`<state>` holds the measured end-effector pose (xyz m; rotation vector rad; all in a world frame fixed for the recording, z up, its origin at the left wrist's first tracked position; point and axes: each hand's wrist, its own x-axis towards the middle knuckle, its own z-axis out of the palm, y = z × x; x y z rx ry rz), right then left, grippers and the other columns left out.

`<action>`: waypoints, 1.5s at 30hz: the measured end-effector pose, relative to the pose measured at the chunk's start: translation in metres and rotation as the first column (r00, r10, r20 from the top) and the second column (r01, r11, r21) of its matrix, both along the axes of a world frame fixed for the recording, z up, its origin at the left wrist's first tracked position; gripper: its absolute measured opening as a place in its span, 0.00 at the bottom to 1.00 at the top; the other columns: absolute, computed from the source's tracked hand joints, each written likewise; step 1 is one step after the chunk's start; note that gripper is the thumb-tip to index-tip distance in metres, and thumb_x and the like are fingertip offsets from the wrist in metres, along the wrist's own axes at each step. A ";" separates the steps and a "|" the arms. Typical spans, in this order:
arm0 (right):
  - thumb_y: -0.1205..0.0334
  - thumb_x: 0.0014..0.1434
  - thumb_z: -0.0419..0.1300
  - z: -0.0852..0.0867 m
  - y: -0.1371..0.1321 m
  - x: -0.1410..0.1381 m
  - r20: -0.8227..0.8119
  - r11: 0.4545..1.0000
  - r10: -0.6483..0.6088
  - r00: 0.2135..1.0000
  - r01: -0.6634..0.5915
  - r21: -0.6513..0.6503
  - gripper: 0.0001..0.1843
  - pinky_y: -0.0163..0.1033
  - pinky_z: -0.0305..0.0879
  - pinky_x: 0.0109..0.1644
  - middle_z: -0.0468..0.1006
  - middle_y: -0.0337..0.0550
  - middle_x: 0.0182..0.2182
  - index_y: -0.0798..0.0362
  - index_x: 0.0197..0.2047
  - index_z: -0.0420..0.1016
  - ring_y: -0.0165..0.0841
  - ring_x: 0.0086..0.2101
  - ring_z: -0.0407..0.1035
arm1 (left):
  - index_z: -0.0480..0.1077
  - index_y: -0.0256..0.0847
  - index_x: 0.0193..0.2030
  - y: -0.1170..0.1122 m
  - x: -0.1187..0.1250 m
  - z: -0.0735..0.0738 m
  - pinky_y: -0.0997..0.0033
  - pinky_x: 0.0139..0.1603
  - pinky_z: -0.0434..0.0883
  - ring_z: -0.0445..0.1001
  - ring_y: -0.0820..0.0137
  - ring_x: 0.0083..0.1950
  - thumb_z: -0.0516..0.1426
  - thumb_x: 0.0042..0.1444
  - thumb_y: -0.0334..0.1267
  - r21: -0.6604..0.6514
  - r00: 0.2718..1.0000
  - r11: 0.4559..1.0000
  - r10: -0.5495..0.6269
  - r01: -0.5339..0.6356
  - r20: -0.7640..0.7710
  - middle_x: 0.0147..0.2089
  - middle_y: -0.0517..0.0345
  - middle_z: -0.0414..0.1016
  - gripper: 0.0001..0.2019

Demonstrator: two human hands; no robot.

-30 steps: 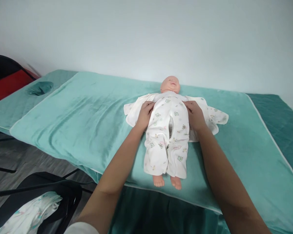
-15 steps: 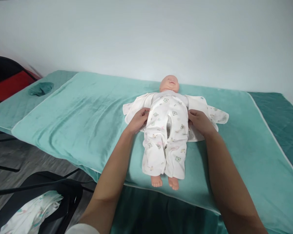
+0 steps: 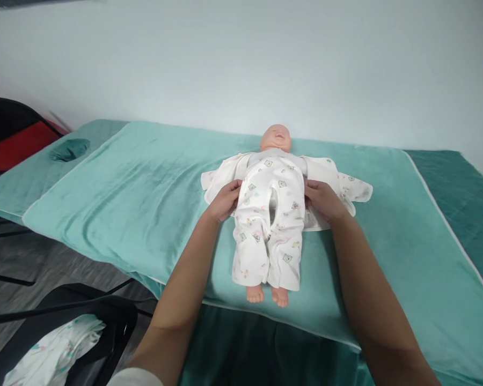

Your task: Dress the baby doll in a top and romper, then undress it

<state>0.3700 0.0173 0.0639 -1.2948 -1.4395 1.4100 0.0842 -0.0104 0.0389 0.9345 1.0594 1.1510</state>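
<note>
A baby doll lies face up on the bed, its head toward the wall and its bare feet toward me. White printed baby pants with an open crotch cover its legs and reach up over its belly. Beneath its torso a white baby jacket is spread open, sleeves out to both sides. My left hand is closed on the pants' left edge at hip height. On the opposite hip, my right hand is closed on the other edge. The fingertips of both hands are partly hidden by cloth.
The bed has a light green cover and a face hole at its left end. A plain wall runs behind it. At lower left, a black chair carries a crumpled printed cloth. Another red-and-black chair stands farther back.
The view has shifted slightly, so the doll and hands appear a little farther left. Both hands keep their places at the sides of the pants.
</note>
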 end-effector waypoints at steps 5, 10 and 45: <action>0.51 0.48 0.72 0.003 0.000 0.003 -0.163 0.991 0.070 0.984 -0.087 -0.097 0.17 0.34 0.59 0.25 0.70 0.37 0.23 0.52 0.26 0.71 0.27 0.24 0.62 | 0.76 0.41 0.44 -0.002 0.001 0.001 0.73 0.32 0.67 0.71 0.73 0.30 0.69 0.48 0.46 -0.003 0.999 0.999 0.032 -0.032 -0.019 0.31 0.61 0.76 0.18; 0.52 0.44 0.75 0.011 -0.004 0.006 -0.194 0.983 0.140 0.971 -0.159 -0.086 0.17 0.35 0.64 0.30 0.76 0.39 0.29 0.53 0.30 0.75 0.28 0.28 0.65 | 0.76 0.40 0.44 -0.002 0.000 0.001 0.73 0.34 0.70 0.73 0.73 0.32 0.71 0.46 0.44 0.036 1.000 0.999 0.028 -0.027 -0.009 0.33 0.61 0.77 0.20; 0.63 0.52 0.58 0.015 -0.003 -0.009 0.512 0.991 -0.136 0.848 0.120 0.063 0.02 0.38 0.60 0.27 0.73 0.39 0.19 0.50 0.32 0.70 0.32 0.21 0.65 | 0.75 0.37 0.31 -0.002 0.008 -0.001 0.76 0.32 0.62 0.65 0.76 0.30 0.67 0.45 0.45 0.107 0.936 0.977 0.209 -0.186 -0.283 0.28 0.64 0.72 0.13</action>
